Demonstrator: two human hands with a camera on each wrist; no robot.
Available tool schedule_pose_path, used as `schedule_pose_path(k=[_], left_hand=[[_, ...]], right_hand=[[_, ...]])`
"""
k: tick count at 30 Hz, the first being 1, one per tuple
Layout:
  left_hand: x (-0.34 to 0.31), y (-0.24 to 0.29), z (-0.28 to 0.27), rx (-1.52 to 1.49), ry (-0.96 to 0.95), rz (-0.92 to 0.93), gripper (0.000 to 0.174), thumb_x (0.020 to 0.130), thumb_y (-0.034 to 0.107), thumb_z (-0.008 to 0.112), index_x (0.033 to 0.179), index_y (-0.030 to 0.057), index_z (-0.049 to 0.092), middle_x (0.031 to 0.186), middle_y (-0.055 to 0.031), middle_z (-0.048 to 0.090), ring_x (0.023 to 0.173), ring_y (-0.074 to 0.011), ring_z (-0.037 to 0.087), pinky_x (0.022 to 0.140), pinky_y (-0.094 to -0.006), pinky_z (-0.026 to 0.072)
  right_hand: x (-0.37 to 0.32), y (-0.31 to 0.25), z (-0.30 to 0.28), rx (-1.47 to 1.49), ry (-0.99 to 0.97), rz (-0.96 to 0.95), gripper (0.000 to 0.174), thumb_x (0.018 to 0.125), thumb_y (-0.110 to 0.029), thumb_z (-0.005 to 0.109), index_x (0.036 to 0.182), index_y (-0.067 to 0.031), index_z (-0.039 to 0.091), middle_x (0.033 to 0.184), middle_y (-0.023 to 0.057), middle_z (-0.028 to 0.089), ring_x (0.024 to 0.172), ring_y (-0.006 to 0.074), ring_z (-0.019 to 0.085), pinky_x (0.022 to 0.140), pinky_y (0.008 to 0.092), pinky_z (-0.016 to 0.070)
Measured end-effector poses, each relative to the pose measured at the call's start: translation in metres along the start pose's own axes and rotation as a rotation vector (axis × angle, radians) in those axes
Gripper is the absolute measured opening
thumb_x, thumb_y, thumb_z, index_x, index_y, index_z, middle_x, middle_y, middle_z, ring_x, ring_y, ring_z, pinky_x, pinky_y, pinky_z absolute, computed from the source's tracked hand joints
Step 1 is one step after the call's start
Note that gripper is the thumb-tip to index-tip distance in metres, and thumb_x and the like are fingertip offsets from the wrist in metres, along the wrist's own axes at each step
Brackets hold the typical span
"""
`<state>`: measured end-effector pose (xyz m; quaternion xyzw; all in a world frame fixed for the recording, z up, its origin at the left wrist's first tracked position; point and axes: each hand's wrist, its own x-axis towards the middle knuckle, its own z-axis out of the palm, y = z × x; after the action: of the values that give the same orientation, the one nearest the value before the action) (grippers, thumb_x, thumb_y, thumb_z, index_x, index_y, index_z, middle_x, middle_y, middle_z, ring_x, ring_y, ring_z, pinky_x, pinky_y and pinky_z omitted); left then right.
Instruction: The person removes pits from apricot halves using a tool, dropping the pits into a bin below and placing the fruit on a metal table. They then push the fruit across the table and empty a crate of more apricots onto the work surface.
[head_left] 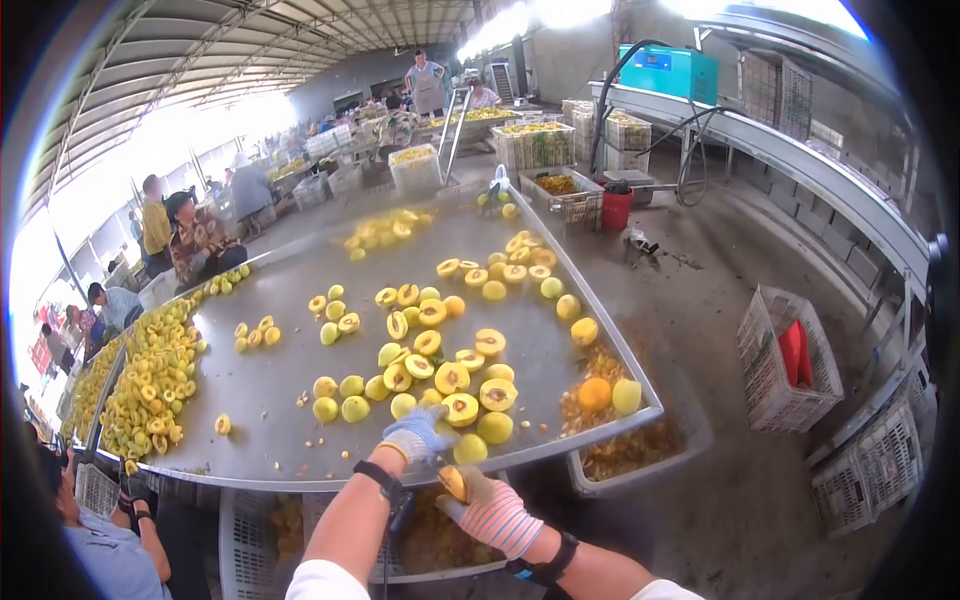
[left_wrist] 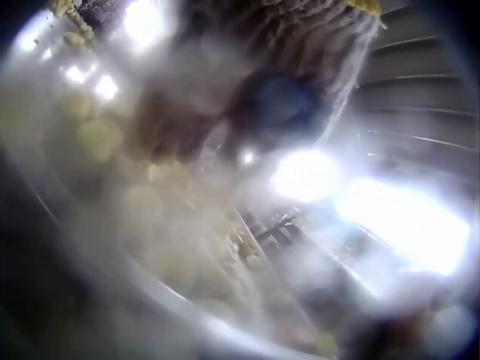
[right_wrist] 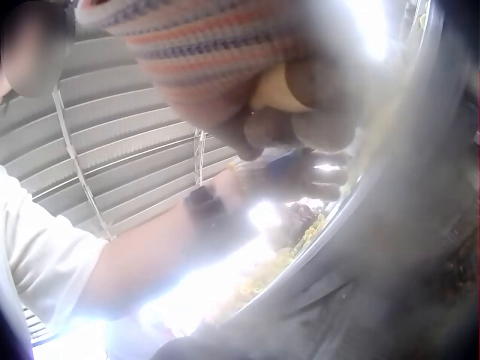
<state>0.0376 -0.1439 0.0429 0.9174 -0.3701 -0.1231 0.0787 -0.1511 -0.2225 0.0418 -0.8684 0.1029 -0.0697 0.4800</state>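
Note:
My right hand (head_left: 502, 512), in a striped knit glove with grey fingers, holds a yellow stone-fruit half (head_left: 453, 484) at the front rim of the metal table (head_left: 270, 400). The same fruit half (right_wrist: 279, 88) shows between the gloved fingers in the right wrist view. My left hand (head_left: 418, 437), in a pale glove with blue, reaches over the rim, fingers extended beside a halved stone fruit (head_left: 460, 409) with a brown hollow. A whole yellow-green fruit (head_left: 470, 449) lies just right of its fingertips. The left wrist view is badly blurred.
Halved fruit (head_left: 155, 385) is heaped along the table's left side. Below the right corner, a bin (head_left: 640, 465) holds orange-brown scraps. A crate (head_left: 785, 395) with something red stands on the floor at right. A person (head_left: 115, 540) works at front left.

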Motion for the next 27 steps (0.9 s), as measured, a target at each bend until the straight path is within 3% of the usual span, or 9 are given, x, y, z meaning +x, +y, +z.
schedule_pose_path(k=[5, 9, 12, 16, 17, 20, 21, 24, 27], left_hand=[[0.001, -0.008, 0.008, -0.254, -0.09, -0.05, 0.058, 0.079, 0.045, 0.07, 0.122, 0.0077, 0.061, 0.114, -0.0183, 0.066, 0.108, -0.0359, 0.062, 0.096, -0.0428, 0.0493], [-0.006, -0.032, 0.036, -0.09, 0.036, 0.235, 0.051, 0.079, 0.036, 0.07, 0.125, 0.0161, 0.062, 0.123, -0.0182, 0.062, 0.113, -0.0372, 0.06, 0.097, -0.0457, 0.0484], [-0.01, -0.037, 0.035, -0.066, -0.028, 0.208, 0.053, 0.079, 0.038, 0.067, 0.126, 0.0147, 0.062, 0.128, -0.0169, 0.06, 0.119, -0.034, 0.057, 0.102, -0.0417, 0.0452], [-0.021, -0.031, 0.023, -0.187, 0.035, 0.01, 0.044, 0.079, 0.036, 0.071, 0.119, 0.0178, 0.067, 0.111, -0.0165, 0.068, 0.107, -0.0381, 0.063, 0.094, -0.0447, 0.0496], [-0.024, -0.039, 0.031, -0.261, 0.227, -0.017, 0.041, 0.079, 0.033, 0.071, 0.114, 0.0113, 0.069, 0.099, -0.0137, 0.072, 0.097, -0.0353, 0.068, 0.083, -0.0441, 0.0543], [-0.057, -0.054, 0.011, -1.718, 0.248, -0.289, 0.034, 0.091, 0.026, 0.06, 0.116, 0.0027, 0.065, 0.102, -0.0091, 0.069, 0.095, -0.0242, 0.068, 0.066, -0.0411, 0.0588], [-0.072, -0.064, 0.012, -2.014, 0.267, -0.16, 0.035, 0.095, 0.027, 0.056, 0.122, 0.0057, 0.062, 0.11, -0.0112, 0.068, 0.098, -0.025, 0.067, 0.069, -0.0431, 0.0592], [-0.108, -0.073, 0.006, -2.09, 0.306, 0.027, 0.044, 0.099, 0.038, 0.052, 0.125, 0.0028, 0.058, 0.115, -0.0158, 0.066, 0.102, -0.0264, 0.066, 0.075, -0.0431, 0.0584], [-0.124, -0.074, 0.007, -2.076, 0.337, -0.034, 0.054, 0.099, 0.049, 0.05, 0.122, 0.0007, 0.058, 0.107, -0.0187, 0.067, 0.093, -0.0297, 0.067, 0.079, -0.0425, 0.0582]], right_hand=[[0.0, 0.005, 0.005, 0.061, -0.049, -0.002, 0.049, 0.086, -0.039, 0.066, 0.118, -0.0043, 0.055, 0.092, 0.0245, 0.068, 0.09, 0.0443, 0.064, 0.077, 0.0486, 0.0507], [0.004, 0.006, 0.017, 0.049, -0.031, -0.039, 0.049, 0.086, -0.04, 0.067, 0.116, -0.0032, 0.055, 0.092, 0.0247, 0.068, 0.091, 0.0447, 0.064, 0.077, 0.0489, 0.0505], [0.004, -0.001, 0.017, 0.051, -0.058, -0.027, 0.048, 0.085, -0.04, 0.068, 0.114, -0.0038, 0.056, 0.093, 0.0247, 0.068, 0.092, 0.0446, 0.064, 0.078, 0.0481, 0.0504], [0.006, -0.001, 0.021, 0.106, -0.031, 0.012, 0.049, 0.084, -0.042, 0.069, 0.114, -0.0051, 0.057, 0.096, 0.024, 0.068, 0.095, 0.0438, 0.064, 0.081, 0.0466, 0.0504], [0.006, -0.003, 0.019, 0.105, -0.006, 0.012, 0.05, 0.083, -0.042, 0.07, 0.114, -0.0055, 0.057, 0.096, 0.0237, 0.068, 0.095, 0.0435, 0.063, 0.081, 0.0465, 0.0503], [0.007, -0.012, 0.014, 0.074, 0.009, 0.053, 0.051, 0.08, -0.042, 0.073, 0.115, -0.0076, 0.058, 0.1, 0.0223, 0.068, 0.098, 0.0422, 0.063, 0.083, 0.0461, 0.0505], [0.009, -0.019, 0.014, -0.005, 0.016, 0.067, 0.045, 0.079, -0.034, 0.077, 0.11, -0.0055, 0.062, 0.097, 0.0207, 0.069, 0.093, 0.0386, 0.067, 0.08, 0.0416, 0.0534], [0.016, -0.006, 0.041, 0.055, -0.031, -0.094, 0.045, 0.081, -0.036, 0.073, 0.108, -0.0038, 0.057, 0.091, 0.0233, 0.068, 0.088, 0.0441, 0.064, 0.074, 0.0475, 0.0521], [0.023, -0.012, 0.063, 0.012, -0.092, -0.194, 0.044, 0.083, -0.036, 0.072, 0.106, -0.0025, 0.054, 0.084, 0.0233, 0.066, 0.084, 0.0435, 0.064, 0.069, 0.0478, 0.0506]])
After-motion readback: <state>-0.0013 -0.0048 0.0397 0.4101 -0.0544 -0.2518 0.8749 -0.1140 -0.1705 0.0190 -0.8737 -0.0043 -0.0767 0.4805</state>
